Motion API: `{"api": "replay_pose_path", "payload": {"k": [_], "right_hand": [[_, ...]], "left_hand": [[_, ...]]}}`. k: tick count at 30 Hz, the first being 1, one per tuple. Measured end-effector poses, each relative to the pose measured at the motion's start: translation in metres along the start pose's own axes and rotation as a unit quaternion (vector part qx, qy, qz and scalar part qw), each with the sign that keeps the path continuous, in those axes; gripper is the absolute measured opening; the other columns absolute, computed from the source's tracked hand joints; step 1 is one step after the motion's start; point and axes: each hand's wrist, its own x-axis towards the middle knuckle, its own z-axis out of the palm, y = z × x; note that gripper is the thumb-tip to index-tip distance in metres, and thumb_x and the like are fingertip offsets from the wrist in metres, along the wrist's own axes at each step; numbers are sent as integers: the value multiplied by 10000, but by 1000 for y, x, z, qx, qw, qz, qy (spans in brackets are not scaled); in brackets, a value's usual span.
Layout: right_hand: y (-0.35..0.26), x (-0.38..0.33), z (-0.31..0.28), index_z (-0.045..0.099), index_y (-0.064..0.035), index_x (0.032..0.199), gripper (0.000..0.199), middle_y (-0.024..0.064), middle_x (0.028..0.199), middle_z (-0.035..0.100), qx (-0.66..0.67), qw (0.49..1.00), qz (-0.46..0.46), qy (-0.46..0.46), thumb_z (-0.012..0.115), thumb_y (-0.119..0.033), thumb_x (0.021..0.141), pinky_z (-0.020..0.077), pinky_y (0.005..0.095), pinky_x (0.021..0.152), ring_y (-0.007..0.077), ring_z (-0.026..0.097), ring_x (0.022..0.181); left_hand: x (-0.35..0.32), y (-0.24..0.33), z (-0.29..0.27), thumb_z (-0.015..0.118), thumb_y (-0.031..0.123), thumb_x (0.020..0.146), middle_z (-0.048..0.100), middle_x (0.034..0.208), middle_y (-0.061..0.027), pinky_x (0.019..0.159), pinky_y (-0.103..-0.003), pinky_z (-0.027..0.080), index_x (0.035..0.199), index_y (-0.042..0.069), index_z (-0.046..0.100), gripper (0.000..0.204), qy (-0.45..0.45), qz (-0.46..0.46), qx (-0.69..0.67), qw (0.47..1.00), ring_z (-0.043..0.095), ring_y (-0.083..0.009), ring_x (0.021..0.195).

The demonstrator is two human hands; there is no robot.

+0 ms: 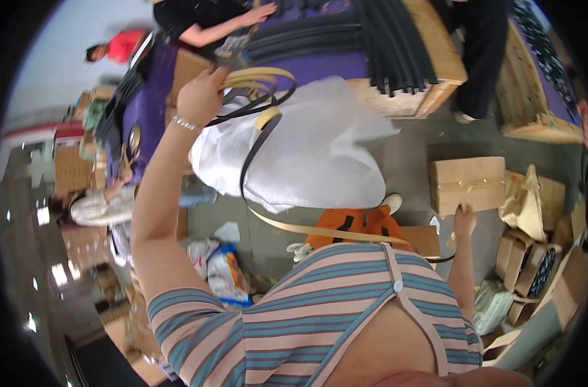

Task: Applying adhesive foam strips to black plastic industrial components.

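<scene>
Raised at the upper left, my left hand [202, 97] is closed around a loose coil of belt straps [258, 74], tan on one face and black on the other. One strap hangs from the coil, twists, and sweeps across in front of my body toward the right. Low on the right, my right hand [465, 220] is closed on a strap, with tan bits showing above and below the fingers. Behind the hanging strap is a large white plastic bag [300, 168]; its contents are hidden.
Dark strips lie over a purple-topped wooden table [333, 68] ahead, where another person's hand [258, 14] rests. A taped carton [468, 184] sits beyond my right hand, near more boxes. At left, a person in a light top [100, 206] is by another purple table. Bags [226, 274] lie on the floor.
</scene>
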Motion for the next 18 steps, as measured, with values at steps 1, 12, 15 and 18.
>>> {"api": "replay_pose_path", "payload": {"k": [1, 12, 15, 18], "right_hand": [[27, -8, 22, 600, -82, 898, 229, 167, 879, 619, -27, 999, 10, -28, 567, -270, 772, 467, 419, 757, 355, 577, 903], [52, 132, -170, 497, -31, 655, 270, 33, 501, 402, 124, 977, 158, 68, 556, -277, 750, 341, 313, 396, 151, 405, 412], [-12, 121, -184, 506, -35, 687, 244, 25, 485, 381, 126, 977, -14, 174, 553, -262, 760, 322, 302, 381, 150, 379, 389], [-79, 100, -200, 487, -74, 719, 216, -16, 497, 389, 214, 976, -24, 29, 561, -268, 777, 282, 248, 366, 86, 348, 388]], "left_hand": [[-23, -12, -4, 544, 94, 742, 568, 843, -111, 642, -424, 458, 966, 131, 528, 227, -54, -22, 9, 998, 572, -329, 770], [-63, 9, -47, 566, 66, 707, 573, 799, -89, 618, -410, 469, 921, 124, 539, 224, -1, 18, -68, 998, 586, -309, 757], [-49, 23, -53, 576, 82, 705, 583, 792, -93, 618, -416, 467, 903, 120, 544, 204, 6, 33, -96, 995, 586, -312, 766], [-30, 34, -61, 609, 123, 689, 602, 803, -113, 635, -415, 466, 887, 109, 557, 206, 34, 74, -175, 981, 583, -328, 765]]}}
